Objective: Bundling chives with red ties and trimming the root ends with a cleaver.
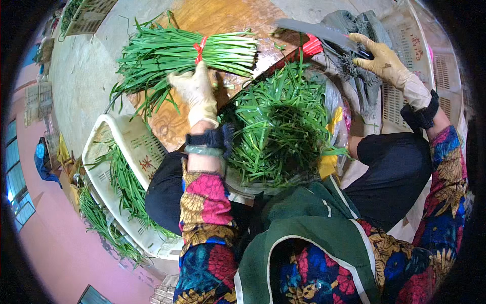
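A bundle of green garlic chives (167, 54), its pale stem ends to the right, lies on a wooden board (164, 114), bound with a red tie (199, 49). My left hand (195, 93), in a cream glove, grips the bundle's near side below the tie; its fingertips are partly hidden. Up at the right, my gloved right hand (387, 63) is closed round the black handle of a broad-bladed knife (324, 34). The blade, blurred, points left, clear of the chives. Loose chive trimmings (283, 121) are heaped between my knees, below the board's right edge.
To my left stands a white plastic basket (101, 126) with more chives. White crates (407, 38) stand at the right beside a grey cloth (362, 76). A bunch of red ties (311, 46) lies by the board's right corner. Another crate (91, 15) is at far left.
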{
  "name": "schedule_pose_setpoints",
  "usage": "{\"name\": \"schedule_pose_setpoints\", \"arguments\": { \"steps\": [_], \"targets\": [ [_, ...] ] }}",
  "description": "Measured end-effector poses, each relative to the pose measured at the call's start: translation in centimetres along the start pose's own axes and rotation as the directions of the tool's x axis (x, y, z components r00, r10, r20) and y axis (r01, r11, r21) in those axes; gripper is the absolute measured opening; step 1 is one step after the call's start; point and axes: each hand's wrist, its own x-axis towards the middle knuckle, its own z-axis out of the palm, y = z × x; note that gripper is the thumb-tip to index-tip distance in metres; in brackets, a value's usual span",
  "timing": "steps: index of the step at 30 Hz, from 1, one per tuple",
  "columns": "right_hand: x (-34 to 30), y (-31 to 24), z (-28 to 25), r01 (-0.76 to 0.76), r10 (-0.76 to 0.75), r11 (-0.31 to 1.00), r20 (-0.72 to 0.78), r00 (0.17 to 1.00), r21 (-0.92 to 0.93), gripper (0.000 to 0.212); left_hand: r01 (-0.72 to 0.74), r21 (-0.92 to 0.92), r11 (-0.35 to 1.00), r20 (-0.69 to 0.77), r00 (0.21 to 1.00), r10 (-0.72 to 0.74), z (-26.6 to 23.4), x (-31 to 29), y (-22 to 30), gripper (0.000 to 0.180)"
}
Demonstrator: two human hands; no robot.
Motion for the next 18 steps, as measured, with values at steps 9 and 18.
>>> {"name": "schedule_pose_setpoints", "arguments": {
  "steps": [9,18],
  "targets": [
    [2.4,-12.8,0.7,-0.243,0.288,0.431,0.123,0.950,0.869,0.028,-0.870,0.341,-0.356,0.921,0.385,-0.059,4.5,3.7,4.2,0.121],
    [2.1,-19.5,8.3,-0.126,0.443,0.281,-0.012,0.896,0.952,0.030,-0.925,0.368,0.093,0.929,0.370,-0.002,7.5,6.7,4.8,0.054]
  ]
}}
